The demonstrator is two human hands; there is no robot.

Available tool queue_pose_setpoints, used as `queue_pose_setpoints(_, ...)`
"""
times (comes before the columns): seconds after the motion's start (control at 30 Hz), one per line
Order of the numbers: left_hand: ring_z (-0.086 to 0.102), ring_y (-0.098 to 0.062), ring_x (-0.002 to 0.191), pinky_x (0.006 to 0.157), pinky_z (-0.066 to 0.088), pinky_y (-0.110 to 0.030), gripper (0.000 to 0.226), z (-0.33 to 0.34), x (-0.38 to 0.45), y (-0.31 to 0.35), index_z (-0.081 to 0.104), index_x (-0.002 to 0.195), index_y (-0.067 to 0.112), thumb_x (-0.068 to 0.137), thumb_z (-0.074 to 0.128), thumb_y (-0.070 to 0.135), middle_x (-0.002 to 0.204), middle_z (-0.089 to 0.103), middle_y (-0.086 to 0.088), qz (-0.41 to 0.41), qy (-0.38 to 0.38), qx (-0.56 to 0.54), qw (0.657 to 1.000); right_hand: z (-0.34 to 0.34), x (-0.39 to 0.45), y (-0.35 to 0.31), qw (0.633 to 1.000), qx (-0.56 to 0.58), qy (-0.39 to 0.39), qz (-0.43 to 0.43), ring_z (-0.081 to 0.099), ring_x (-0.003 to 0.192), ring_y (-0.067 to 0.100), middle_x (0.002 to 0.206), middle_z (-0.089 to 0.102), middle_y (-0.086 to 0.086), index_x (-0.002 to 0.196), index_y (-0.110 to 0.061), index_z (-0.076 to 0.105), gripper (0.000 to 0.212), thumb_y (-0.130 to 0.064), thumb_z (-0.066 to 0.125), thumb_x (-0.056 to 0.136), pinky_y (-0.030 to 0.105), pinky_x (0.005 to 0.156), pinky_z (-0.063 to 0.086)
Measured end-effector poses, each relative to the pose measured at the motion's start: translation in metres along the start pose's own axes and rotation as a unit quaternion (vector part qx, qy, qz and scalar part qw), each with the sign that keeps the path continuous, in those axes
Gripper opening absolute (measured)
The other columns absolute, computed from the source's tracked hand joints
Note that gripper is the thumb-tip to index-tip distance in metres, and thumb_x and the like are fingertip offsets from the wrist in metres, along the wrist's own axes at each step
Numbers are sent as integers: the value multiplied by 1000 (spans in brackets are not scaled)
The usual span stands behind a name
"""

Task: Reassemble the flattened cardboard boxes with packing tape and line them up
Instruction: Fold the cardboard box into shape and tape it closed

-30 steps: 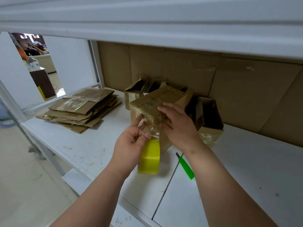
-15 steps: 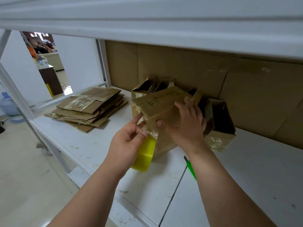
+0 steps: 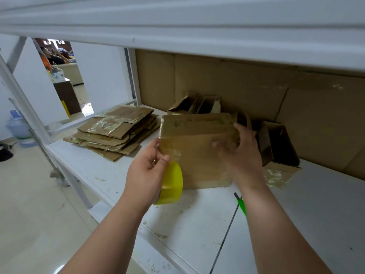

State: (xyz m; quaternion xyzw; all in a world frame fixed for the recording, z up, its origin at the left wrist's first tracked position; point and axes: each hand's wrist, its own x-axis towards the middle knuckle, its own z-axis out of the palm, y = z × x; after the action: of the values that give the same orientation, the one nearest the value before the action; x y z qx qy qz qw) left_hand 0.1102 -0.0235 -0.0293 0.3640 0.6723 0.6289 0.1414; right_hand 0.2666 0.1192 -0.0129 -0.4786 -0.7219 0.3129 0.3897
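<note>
On the white shelf (image 3: 197,224), the left hand (image 3: 147,175) grips the yellow tape roll (image 3: 172,183) while the right hand (image 3: 241,153) clasps the cardboard box (image 3: 195,151).

Yellow tape roll (image 3: 172,182), brown cardboard box (image 3: 197,147), green cutter (image 3: 242,206), white shelf (image 3: 197,234).

I have single head view only, worn high, facing forward and down onto white shelf (image 3: 197,224) from close range. Wide-angle bend at edges. Upper shelf board (image 3: 197,26) fills top of frame; floor (image 3: 29,214) lower left; forearms enter from bottom.
</note>
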Motion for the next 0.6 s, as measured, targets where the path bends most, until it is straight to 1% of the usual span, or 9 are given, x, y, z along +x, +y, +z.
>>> queue_pose_setpoints(0.03,46,-4,133,105,42,-39,22,0,2,-2,54,74,2,93,63,9,149,43,19,2,9,5,1000,4,-4,-1,1000,1,15,-10,48,128,23,146,39,-7,141,-43,35,70,-49,72,81,50,107,42)
queue_pose_setpoints(0.1,36,-2,140,104,39,-34,22,-3,7,-5,55,76,2,93,63,12,156,32,17,-3,33,24,999,12,-15,-3,999,38,26,-23,54,119,14,135,48,-10,137,-40,41,66,-42,75,80,41,98,50)
queue_pose_setpoints(0.17,29,4,138,96,34,-27,22,-9,13,-6,54,79,-1,95,62,13,159,23,18,-13,63,35,997,16,-28,-2,996,84,9,-38,59,102,0,119,58,-14,139,-37,44,69,-38,77,79,28,89,52)
queue_pose_setpoints(0.23,29,6,134,92,30,-23,21,-15,19,-8,55,82,-3,95,61,12,160,19,21,-13,81,39,996,16,-37,1,995,88,-5,-54,58,96,-3,108,59,-17,139,-34,48,67,-39,77,79,24,86,51)
queue_pose_setpoints(0.33,34,1,130,94,33,-28,22,-21,23,-12,54,78,0,95,61,13,158,27,21,-9,80,35,996,12,-37,1,995,84,-13,-52,51,115,4,121,49,-18,129,-32,57,53,-41,76,80,32,101,45)
queue_pose_setpoints(0.4,41,-8,126,100,40,-38,26,-21,23,-14,52,73,3,94,62,13,147,37,16,-4,81,24,996,10,-33,-1,993,106,-35,-43,44,126,7,135,43,-16,123,-29,59,45,-39,75,82,29,103,39)
queue_pose_setpoints(0.43,42,-11,125,103,41,-43,26,-21,24,-15,51,73,3,94,62,12,144,38,15,-4,76,14,997,10,-33,-3,990,124,-56,-35,45,128,7,138,46,-15,124,-28,58,46,-38,75,83,27,102,39)
queue_pose_setpoints(0.5,40,-11,128,105,40,-46,24,-23,27,-16,52,73,4,94,61,12,150,34,14,-15,56,-17,998,14,-37,-3,980,177,-94,-15,51,124,7,133,54,-12,126,-29,54,51,-41,73,80,30,101,45)
queue_pose_setpoints(0.6,36,-5,138,95,41,-42,27,-29,39,-17,52,68,12,94,59,10,160,22,19,-42,17,-74,996,21,-46,1,968,238,-82,-8,57,113,-1,122,60,-13,125,-31,51,48,-30,68,80,27,97,49)
